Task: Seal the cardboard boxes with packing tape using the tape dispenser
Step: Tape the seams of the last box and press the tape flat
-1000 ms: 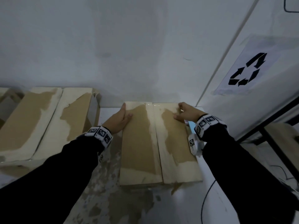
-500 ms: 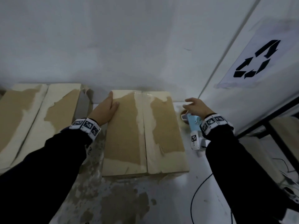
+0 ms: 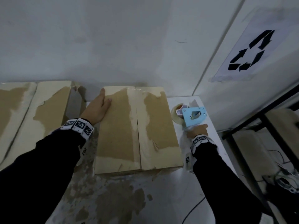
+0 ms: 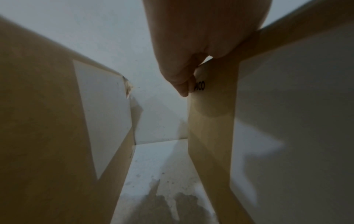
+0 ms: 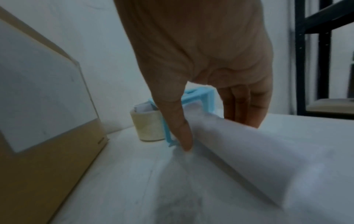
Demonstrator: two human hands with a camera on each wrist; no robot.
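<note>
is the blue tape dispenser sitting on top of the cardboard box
No, the light blue plastic tape dispenser lies on the white table right of the brown cardboard box.

So mid-frame there's a closed cardboard box [image 3: 137, 131] on the white desk [image 3: 163, 196], flaps meeting down the middle. Left hand [image 3: 97, 109] lies flat on its upper left corner. Right hand [image 3: 196, 131] is wrapped round the handle of the light blue tape dispenser [image 3: 193, 116], center-right, just beside the box. Another box [image 3: 37, 113] at far left.
</note>
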